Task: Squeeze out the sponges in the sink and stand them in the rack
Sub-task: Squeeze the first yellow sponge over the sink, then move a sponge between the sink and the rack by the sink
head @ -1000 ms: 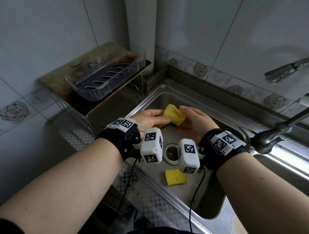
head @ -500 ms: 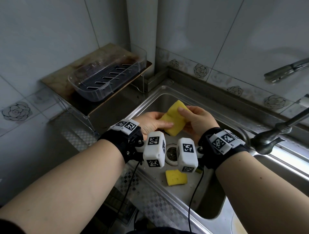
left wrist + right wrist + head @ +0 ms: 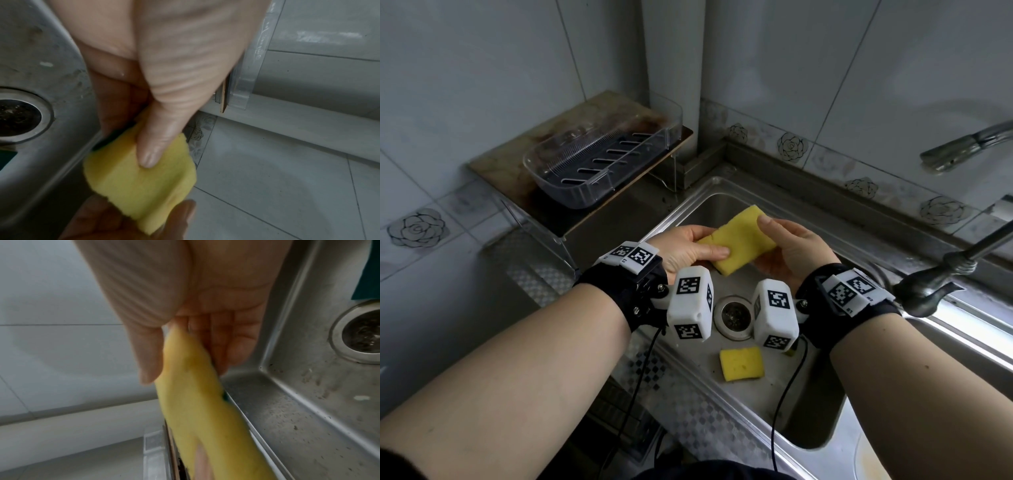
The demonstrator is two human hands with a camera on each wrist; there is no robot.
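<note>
I hold a yellow sponge (image 3: 739, 240) flat between both hands, above the back of the steel sink (image 3: 822, 435). My left hand (image 3: 702, 251) pinches its near left end, thumb on top. My right hand (image 3: 780, 240) holds the far right end, thumb on the upper face and fingers underneath. In the left wrist view my thumb presses the sponge (image 3: 144, 181). The right wrist view shows the sponge (image 3: 195, 410) edge-on, with a green underside. A second yellow sponge (image 3: 741, 363) lies on the sink floor near the drain (image 3: 732, 313). The clear slotted rack (image 3: 599, 164) stands to the left.
The rack stands on a stained board over a clear stand, left of the sink. A tap spout (image 3: 935, 291) reaches in from the right, and another spout (image 3: 962, 144) hangs above it. Something green (image 3: 368, 280) lies beside the drain, mostly hidden under my right wrist.
The sponge was bunched up between my hands a second ago. It has since spread out flat, and both hands have risen slightly with it.
</note>
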